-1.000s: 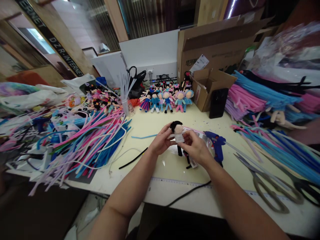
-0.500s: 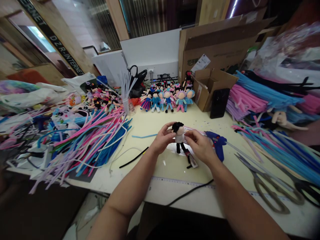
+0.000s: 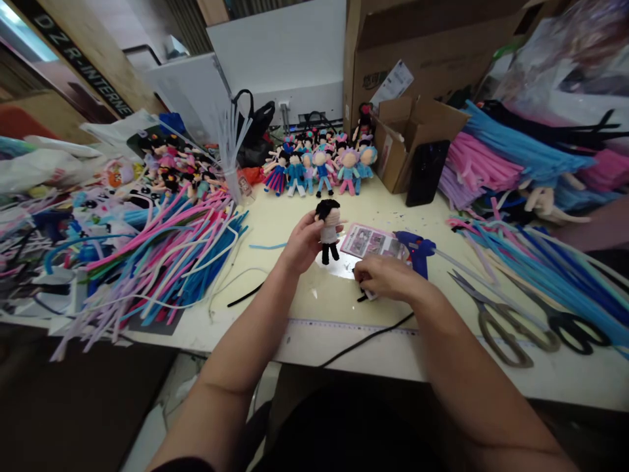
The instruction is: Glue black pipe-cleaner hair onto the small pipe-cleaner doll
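Note:
My left hand [image 3: 303,241] holds a small fuzzy doll [image 3: 329,231] upright above the table, pinched from its left side. The doll has black hair, a white top and black legs. My right hand [image 3: 386,278] is down at the tabletop, fingers closed over a small dark piece and a pale scrap [image 3: 369,294]; what it grips is mostly hidden. Behind that hand lies a printed picture card [image 3: 372,242] with a pink edge. Beside the card rests a blue glue gun [image 3: 417,253] with a clear glue stick in its rear.
Scissors [image 3: 501,314] lie at the right, near a bundle of pipe cleaners [image 3: 550,282]. Another big pile of pipe cleaners [image 3: 181,255] covers the left. Finished dolls [image 3: 322,172] stand at the back, beside a cardboard box [image 3: 393,141] and a black phone [image 3: 426,172]. A ruler [image 3: 339,326] runs along the front.
My right hand has left the doll and moved down to the small dark piece on the table. The left hand keeps the doll. The view has tilted downward.

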A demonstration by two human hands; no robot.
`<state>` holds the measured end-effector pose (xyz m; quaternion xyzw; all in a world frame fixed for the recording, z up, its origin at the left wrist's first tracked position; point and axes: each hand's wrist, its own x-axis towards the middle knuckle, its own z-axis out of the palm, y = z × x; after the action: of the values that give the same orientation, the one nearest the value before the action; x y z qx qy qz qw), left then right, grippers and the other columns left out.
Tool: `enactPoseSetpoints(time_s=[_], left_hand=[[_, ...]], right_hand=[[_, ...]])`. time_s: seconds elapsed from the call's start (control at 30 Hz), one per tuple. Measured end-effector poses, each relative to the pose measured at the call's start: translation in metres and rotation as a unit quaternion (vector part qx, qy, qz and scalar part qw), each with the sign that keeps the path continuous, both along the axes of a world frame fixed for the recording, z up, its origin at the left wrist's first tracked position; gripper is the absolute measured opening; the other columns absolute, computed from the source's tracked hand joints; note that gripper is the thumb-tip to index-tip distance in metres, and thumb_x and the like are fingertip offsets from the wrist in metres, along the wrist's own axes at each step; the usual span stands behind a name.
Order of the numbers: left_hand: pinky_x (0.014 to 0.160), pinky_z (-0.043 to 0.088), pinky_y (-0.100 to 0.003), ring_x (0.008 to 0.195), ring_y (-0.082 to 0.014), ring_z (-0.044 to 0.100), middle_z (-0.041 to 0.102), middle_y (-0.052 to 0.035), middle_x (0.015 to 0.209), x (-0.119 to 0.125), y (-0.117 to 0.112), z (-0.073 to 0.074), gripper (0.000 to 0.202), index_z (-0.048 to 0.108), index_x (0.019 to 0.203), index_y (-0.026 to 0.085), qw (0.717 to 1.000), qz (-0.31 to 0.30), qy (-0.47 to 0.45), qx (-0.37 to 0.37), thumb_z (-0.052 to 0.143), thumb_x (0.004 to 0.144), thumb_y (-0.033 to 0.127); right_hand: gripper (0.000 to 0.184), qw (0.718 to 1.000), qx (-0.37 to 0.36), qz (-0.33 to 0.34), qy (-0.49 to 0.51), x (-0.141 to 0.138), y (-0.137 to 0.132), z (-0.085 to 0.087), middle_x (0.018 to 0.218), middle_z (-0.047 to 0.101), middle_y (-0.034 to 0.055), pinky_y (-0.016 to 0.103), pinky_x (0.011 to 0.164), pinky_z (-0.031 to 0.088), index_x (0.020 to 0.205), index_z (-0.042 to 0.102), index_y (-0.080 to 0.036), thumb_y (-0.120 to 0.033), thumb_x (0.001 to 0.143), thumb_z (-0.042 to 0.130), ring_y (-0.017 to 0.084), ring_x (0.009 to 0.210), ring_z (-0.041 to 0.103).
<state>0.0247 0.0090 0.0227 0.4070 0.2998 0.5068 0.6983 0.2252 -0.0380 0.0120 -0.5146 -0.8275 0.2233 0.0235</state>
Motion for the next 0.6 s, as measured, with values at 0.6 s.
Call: enactPoseSetpoints(time_s=[0.6], left_hand=[[0.082,0.051,-0.042,0.098,-0.0287,0.066,0.071,-0.0088,0.103,0.001,-0.006,-0.02,0.044,0.065,0.107,0.018,1.0,0.003,-0.001,-0.011,0.074,0.064,0.024]], right_hand=[[0.011,0.956,0.096,-0.102,0.257,-0.013,0.004,0.004,0.072,0.062,0.0001,0.026,0.062,0.036,0.073,0.058,-0.021,-0.019,0.079,0.05,0.015,0.067,0.054]])
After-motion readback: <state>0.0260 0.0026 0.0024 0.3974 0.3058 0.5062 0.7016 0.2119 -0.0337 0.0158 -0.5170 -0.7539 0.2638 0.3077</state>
